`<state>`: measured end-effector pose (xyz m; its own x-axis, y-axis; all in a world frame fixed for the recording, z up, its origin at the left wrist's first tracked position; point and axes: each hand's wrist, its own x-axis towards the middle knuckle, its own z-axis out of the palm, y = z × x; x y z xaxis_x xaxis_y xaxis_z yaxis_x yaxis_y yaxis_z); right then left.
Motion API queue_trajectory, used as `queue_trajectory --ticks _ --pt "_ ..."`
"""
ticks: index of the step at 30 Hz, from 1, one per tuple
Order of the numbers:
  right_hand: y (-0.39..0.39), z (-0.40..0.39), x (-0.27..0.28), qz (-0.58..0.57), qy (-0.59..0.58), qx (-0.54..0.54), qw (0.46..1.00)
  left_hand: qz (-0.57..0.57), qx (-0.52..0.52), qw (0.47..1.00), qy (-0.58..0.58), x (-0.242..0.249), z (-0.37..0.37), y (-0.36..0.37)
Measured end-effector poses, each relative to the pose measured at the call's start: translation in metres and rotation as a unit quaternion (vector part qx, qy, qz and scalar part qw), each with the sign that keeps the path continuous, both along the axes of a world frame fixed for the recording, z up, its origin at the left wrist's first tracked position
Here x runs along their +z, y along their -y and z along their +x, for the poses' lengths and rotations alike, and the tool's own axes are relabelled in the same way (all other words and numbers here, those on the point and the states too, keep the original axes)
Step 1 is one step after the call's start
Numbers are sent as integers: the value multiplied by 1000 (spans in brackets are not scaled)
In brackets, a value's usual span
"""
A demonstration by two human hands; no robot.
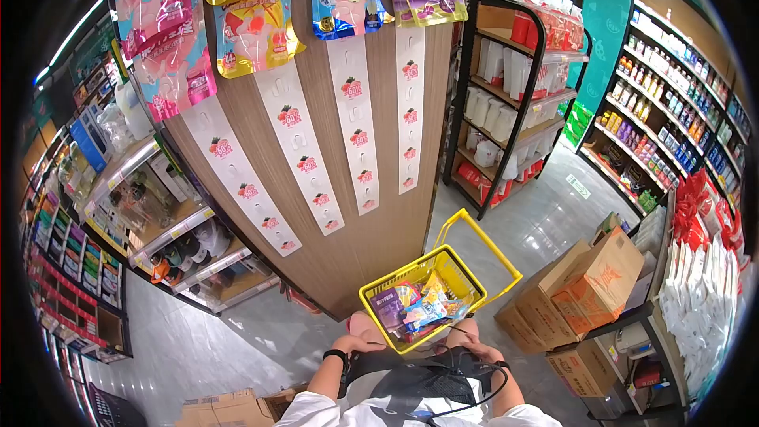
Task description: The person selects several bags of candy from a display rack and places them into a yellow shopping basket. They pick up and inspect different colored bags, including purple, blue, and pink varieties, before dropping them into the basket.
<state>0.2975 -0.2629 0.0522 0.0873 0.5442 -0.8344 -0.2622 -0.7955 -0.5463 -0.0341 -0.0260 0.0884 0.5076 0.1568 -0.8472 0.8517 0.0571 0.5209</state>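
Observation:
A yellow shopping basket (365, 300) with its handle swung to the right stands in front of my body. Inside it lie several snack bags, among them a purple bag (388, 308) and a blue and yellow one (428, 306). My left hand (360, 343) is beside the basket's near left side, its fingers partly visible and too small to read. Near the lower right side, my right hand (472, 342) is close to a dark cord, and its grip is unclear. Colourful candy bags (254, 32) hang at the top of a wooden panel (316, 111) with white hanging strips (357, 134).
A black-framed shelf (540, 51) of white and red goods stands behind the panel's right side. Cardboard boxes (598, 281) are stacked at the right, beside white packages (692, 292). Stocked shelves (182, 229) line the left. Flattened cardboard (225, 411) lies at the lower left.

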Motion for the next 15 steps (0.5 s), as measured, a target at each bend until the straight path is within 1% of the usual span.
queue_trajectory --ticks 3,5,9,11,12,13,14,15 --pt "2 4 -14 16 -17 -6 1000 3 7 1000 -6 3 1 1" --pt "1 6 -24 13 13 15 1000 6 14 1000 -9 5 2 1" --pt "3 18 -47 35 29 64 997 -30 70 997 -19 37 4 10" --pt "-11 20 -22 -33 134 169 976 -33 92 995 -29 53 6 12" --pt "-20 19 -10 -65 185 221 955 -16 51 999 11 17 -3 5" --pt "-26 24 -13 -49 190 263 945 1 10 999 50 -49 -16 -8" --pt "-31 31 -16 -33 194 305 932 18 -31 995 88 -84 -23 -15" --pt "-37 39 -21 -18 197 347 917 8 -49 998 44 -68 -22 -17"
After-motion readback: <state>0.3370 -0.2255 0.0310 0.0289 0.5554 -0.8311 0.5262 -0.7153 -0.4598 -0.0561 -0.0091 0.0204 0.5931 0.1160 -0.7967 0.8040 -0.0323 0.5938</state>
